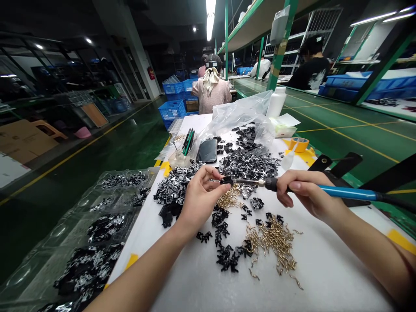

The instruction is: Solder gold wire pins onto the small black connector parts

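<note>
Between thumb and fingers, my left hand (203, 190) pinches a small black plastic part (225, 180) above the bench. My right hand (303, 190) is closed around a blue-handled soldering iron (347, 192), held level and pointing left. Its metal tip meets the black part or lies right beside it; I cannot tell which. Beneath the hands lie small brass-coloured bent pins (229, 197), with a larger heap of brass pins (277, 240) nearer me. Loose black clips (227, 258) lie to the left of that heap. Behind my hands spreads a pile of black and silver metal pieces (250, 164).
A phone (207, 151), pens (188, 142), a clear plastic bag (240, 110), a white bottle (277, 102) and orange tape (299, 144) stand farther back. A black bracket (341, 167) is at right. Clear trays of parts (81, 208) sit at left. A person (212, 89) sits ahead.
</note>
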`<state>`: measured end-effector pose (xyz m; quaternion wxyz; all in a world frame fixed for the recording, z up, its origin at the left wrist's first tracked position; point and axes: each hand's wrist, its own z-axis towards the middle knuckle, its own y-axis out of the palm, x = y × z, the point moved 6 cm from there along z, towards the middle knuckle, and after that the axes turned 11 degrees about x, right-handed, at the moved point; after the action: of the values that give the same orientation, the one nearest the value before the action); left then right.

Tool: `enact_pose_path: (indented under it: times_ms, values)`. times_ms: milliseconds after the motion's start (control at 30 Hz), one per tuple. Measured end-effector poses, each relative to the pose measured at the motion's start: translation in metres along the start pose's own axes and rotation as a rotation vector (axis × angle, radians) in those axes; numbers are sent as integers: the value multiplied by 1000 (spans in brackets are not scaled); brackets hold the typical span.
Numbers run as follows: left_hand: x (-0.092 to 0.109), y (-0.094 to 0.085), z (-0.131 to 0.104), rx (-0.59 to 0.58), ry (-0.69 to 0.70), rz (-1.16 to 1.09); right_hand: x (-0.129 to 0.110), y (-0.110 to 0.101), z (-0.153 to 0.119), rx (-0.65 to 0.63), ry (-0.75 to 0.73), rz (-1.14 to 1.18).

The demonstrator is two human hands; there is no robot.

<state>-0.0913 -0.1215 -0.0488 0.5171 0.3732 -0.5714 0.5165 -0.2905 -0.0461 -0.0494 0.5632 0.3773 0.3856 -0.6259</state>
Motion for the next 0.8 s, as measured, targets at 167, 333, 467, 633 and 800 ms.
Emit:
enact_pose_path:
  times_ms: [167,333,467,633,800]
  values:
    - [-2,0,-1,-7,8,41,-1,1,-2,-27,-23,-21]
    - [-6,4,-4,-61,6,61,0,7,-5,-66,-23,-54]
    - [-6,4,-4,-72,13,72,2,7,-5,-73,-7,-59]
    - [-5,4,-5,-71,-7,76,2,4,-4,-63,0,-41]
    - [-4,3,-6,-63,-4,60,3,3,-3,-63,-13,-31]
